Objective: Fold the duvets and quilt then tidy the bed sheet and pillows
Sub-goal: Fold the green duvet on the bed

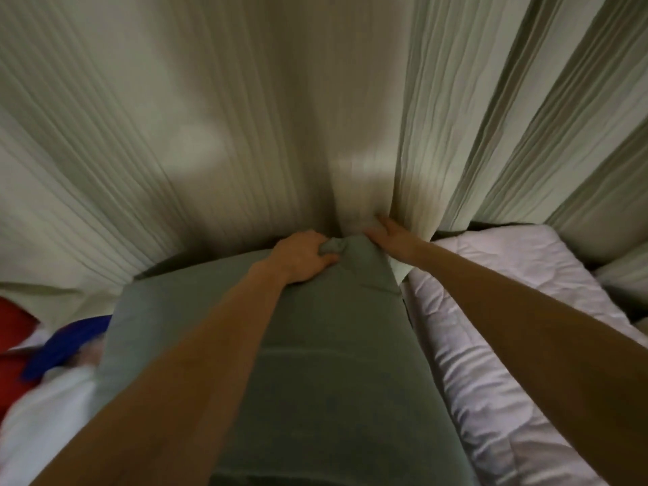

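A grey-green bed sheet [326, 363] covers the mattress and runs away from me to the far edge by the curtain. My left hand [303, 257] grips a bunched fold of that sheet at the far edge. My right hand [387, 236] lies just to the right with fingers stretched out, pressing the sheet's corner down against the curtain. A pale quilted duvet [498, 331] lies folded along the right side of the bed.
A pleated cream curtain [245, 117] hangs across the whole far side, touching the bed edge. At the left lie white bedding [45, 408], a blue cloth [70, 342] and something red [14, 320]. The picture is blurred.
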Tool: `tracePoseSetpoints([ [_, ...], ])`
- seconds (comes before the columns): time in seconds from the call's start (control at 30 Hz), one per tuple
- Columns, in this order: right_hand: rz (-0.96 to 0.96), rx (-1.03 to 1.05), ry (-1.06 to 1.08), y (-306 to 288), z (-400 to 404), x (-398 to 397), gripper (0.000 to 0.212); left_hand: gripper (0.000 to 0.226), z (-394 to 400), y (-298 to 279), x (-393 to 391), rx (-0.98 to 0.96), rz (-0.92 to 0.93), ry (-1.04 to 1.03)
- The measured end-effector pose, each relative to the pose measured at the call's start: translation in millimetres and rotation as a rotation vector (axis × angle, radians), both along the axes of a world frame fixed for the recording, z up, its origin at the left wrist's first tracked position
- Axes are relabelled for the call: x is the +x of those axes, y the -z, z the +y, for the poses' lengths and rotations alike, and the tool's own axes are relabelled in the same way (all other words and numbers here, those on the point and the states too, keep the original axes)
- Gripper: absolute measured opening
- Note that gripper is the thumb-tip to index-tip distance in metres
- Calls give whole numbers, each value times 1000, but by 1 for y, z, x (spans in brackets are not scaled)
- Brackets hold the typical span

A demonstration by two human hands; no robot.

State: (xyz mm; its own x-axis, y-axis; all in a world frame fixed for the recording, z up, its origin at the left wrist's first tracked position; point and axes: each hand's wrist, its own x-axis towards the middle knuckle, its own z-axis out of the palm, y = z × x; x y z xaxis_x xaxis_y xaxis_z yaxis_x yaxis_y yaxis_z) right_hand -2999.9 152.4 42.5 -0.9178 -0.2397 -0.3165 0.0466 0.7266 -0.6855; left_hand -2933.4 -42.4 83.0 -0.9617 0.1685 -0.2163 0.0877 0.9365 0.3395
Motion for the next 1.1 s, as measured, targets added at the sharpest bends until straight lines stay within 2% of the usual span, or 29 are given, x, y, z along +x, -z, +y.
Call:
tracePoseSetpoints([
  [0.07,81,5,-13,-6,3,-32,74,31,14,6,-1,54,123,22],
  [0.13,99,-31,4,-18,0,-58,74,32,27,9,2,90,231,34],
  [0.2,48,-152,21,-29,-9,-65,68,37,38,12,-3,46,314,60],
  [0.27,-70,-287,33,-28,-16,-46,56,39,45,15,-13,-29,327,39],
  [0.33,-135,-266,59,-3,-9,-17,50,39,47,24,-22,-78,316,7],
  [0.4,-120,-259,113,19,4,10,49,39,47,33,-27,-104,286,-20],
  [0.43,-40,-260,123,26,11,13,45,39,49,38,-30,-118,268,-24],
  [0.53,323,-159,122,19,20,-6,45,42,58,39,-44,-105,261,-44],
  [0.6,416,-102,173,26,25,-22,49,39,62,40,-59,-68,259,-75],
  [0.67,342,33,228,69,44,-22,39,36,53,47,-61,-88,128,-42],
  [0.77,85,224,199,115,64,1,31,54,28,61,-41,-213,-178,-5],
  [0.83,50,246,169,97,54,-10,31,46,21,75,-36,-235,-134,-50],
  [0.9,228,190,157,64,32,-24,32,35,22,87,-43,-240,28,-145],
  [0.97,367,194,94,56,11,-8,42,33,21,100,-45,-221,104,-249],
  [1.0,363,248,35,66,2,14,46,33,22,108,-43,-216,134,-275],
  [1.1,174,432,-102,125,6,78,57,33,37,132,-36,-236,101,-251],
])
